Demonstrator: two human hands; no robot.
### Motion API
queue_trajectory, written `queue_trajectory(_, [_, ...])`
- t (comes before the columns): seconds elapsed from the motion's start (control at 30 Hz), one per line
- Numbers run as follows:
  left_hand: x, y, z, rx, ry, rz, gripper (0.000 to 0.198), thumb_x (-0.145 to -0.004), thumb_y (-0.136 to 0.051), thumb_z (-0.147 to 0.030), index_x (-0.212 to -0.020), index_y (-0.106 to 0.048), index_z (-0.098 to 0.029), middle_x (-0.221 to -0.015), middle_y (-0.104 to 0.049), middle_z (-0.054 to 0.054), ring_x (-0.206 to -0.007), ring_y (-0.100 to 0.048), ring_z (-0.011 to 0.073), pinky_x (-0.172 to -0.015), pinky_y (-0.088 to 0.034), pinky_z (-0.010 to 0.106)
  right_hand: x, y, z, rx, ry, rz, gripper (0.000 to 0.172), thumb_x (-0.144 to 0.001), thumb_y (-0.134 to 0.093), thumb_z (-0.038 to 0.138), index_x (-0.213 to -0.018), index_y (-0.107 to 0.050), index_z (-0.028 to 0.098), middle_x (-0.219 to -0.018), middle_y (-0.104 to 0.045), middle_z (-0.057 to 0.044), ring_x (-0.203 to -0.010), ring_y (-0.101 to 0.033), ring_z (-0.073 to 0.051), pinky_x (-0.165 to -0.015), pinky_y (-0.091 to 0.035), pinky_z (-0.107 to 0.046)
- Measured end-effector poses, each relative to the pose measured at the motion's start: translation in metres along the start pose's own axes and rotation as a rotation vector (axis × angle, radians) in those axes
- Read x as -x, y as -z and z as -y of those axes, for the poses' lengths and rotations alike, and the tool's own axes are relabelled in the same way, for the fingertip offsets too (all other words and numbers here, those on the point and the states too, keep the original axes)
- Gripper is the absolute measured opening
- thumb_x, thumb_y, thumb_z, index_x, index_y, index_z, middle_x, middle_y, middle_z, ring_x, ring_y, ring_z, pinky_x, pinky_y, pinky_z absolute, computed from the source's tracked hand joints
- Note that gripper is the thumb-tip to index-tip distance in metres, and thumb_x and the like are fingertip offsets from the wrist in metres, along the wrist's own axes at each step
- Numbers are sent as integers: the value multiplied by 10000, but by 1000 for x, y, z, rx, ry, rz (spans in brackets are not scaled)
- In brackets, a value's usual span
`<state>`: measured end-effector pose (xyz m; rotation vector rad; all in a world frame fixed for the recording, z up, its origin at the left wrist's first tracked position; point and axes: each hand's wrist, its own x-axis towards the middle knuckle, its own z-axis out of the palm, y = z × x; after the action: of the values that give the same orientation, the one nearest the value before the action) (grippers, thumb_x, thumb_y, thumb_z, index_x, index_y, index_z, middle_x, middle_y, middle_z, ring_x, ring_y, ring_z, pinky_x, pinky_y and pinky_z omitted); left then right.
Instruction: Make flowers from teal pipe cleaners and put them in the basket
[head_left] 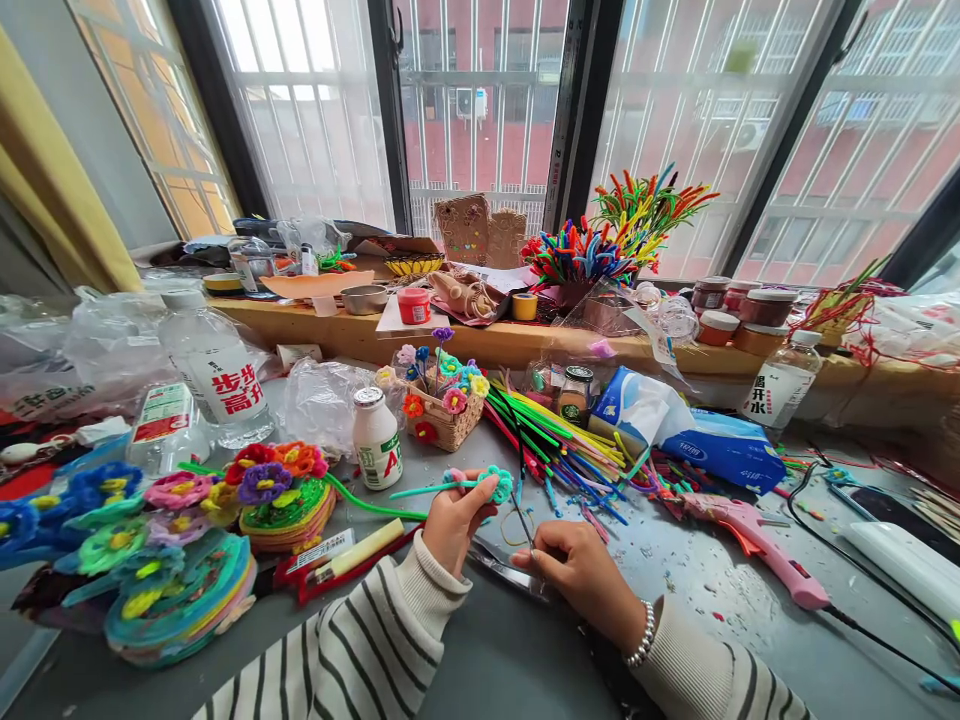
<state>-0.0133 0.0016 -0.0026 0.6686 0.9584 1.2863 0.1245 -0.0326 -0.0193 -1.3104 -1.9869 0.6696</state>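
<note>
Near the middle, my left hand (456,520) pinches a turquoise pipe-cleaner flower (495,484), whose straight stem sticks out to the left. Just right of it, my right hand (574,565) is closed on a thin dark strand (522,520) that rises toward the flower. Whether the strand touches the flower cannot be made out. Below and between the hands lies a shiny metal tool (514,575), partly hidden by my right hand.
Pipe-cleaner flowers (264,482) lie at left. A white bottle (377,440), a woven flower basket (450,425) and loose pipe cleaners (555,440) stand or lie beyond the hands. At right are a pink glue gun (757,535) and its black cord.
</note>
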Motion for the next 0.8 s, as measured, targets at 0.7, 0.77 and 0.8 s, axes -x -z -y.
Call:
queue_trajectory(0.7, [-6,5,1,-209,-153,57,302,-510,-658,-243,-728,-487,-123,-420,-481,-61,-355,-418,44,-384,-303,162,2,9,0,159,46,75,397,-686,-426,495,-482,-403,155,-468,-378,48,-453,-334,-66,-437,-228,-189])
queue_trajectory(0.77, [-5,5,0,-208,-152,58,287,-513,-656,-246,-713,-490,-125,-422,-487,-57,-351,-417,43,-384,-301,162,3,10,0,160,47,76,389,-687,-429,488,-485,-406,156,-465,-379,47,-452,-339,-67,-435,-230,-189])
queue_trajectory(0.8, [-5,4,0,-205,-149,60,280,-511,-657,-246,-701,-492,-124,-418,-485,-57,-348,-416,43,-383,-300,163,3,10,-1,163,50,75,388,-684,-432,489,-484,-408,157,-466,-379,46,-453,-339,-68,-434,-230,-189])
